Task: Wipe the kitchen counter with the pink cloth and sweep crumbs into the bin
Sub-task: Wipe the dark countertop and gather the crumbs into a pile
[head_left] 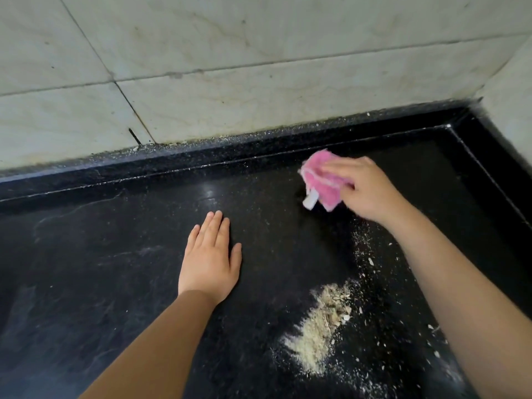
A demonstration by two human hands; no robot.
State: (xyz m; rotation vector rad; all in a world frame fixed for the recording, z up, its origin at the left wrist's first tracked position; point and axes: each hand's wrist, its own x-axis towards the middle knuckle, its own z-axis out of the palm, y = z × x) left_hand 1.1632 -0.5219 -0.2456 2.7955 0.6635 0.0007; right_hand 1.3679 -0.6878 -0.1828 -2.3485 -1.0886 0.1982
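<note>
Right hand [364,190]: fingers curled over the cloth, gripping it and pressing it down on the surface near the far right corner.
Cloth [322,184]: pink, bunched under the right fingers, a white tag [311,200] sticking out at its near edge.
Left hand [208,263]: flat, palm down, fingers straight and close together, resting on the surface, well apart from the cloth.
Crumbs [319,323]: a pale heap between the two forearms, nearer the right one; loose specks scattered from it toward the cloth.
Surface [86,269]: black, glossy, with faint smears and a raised rim along the back.
Wall [259,53]: pale tiles behind the rim.
</note>
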